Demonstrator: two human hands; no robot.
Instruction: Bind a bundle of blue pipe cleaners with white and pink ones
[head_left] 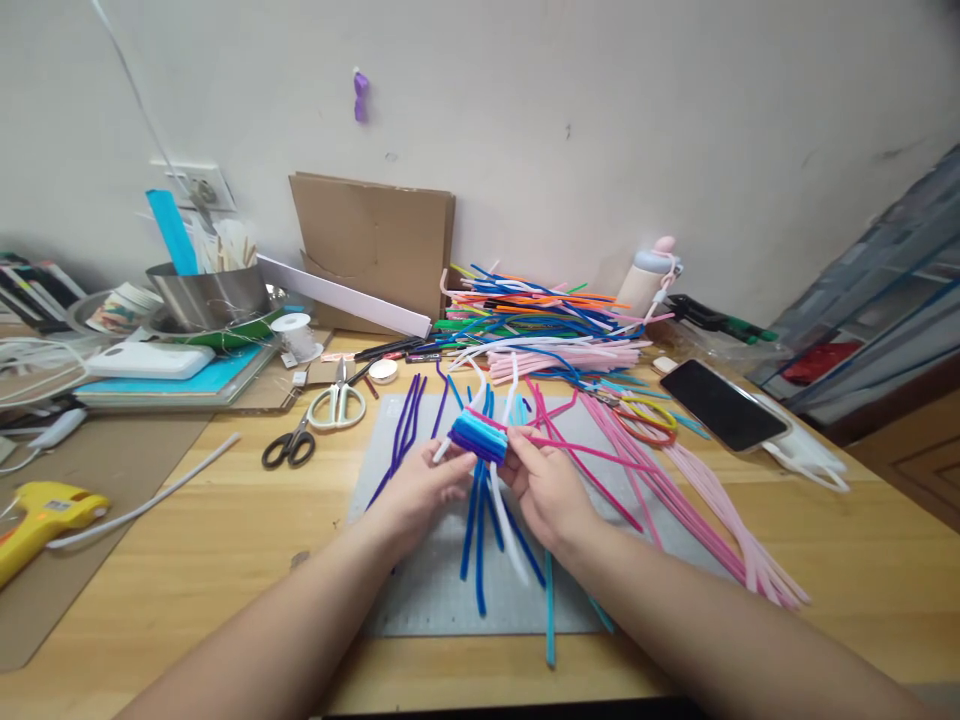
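Observation:
Between my two hands is a small woven pipe cleaner piece (478, 437), banded in purple, blue and light blue, with white stems sticking out above and below. My left hand (439, 480) has its fingers closed on the piece's left end. My right hand (544, 482) pinches the right end, near a magenta pipe cleaner (585, 444) that runs off to the right. Beneath them, loose blue pipe cleaners (480, 540) lie on a grey cutting mat (420, 610). Purple pipe cleaners (405, 425) rest at the mat's left, and pink ones (697, 520) spread across its right side.
Green-handled scissors (337, 405) and black scissors (289, 447) lie left of the mat. A yellow glue gun (49, 515) is at far left. Behind stands a heap of colored pipe cleaners (540, 320) before cardboard (375, 240). A phone (724, 405) and a bottle (649, 280) are at right.

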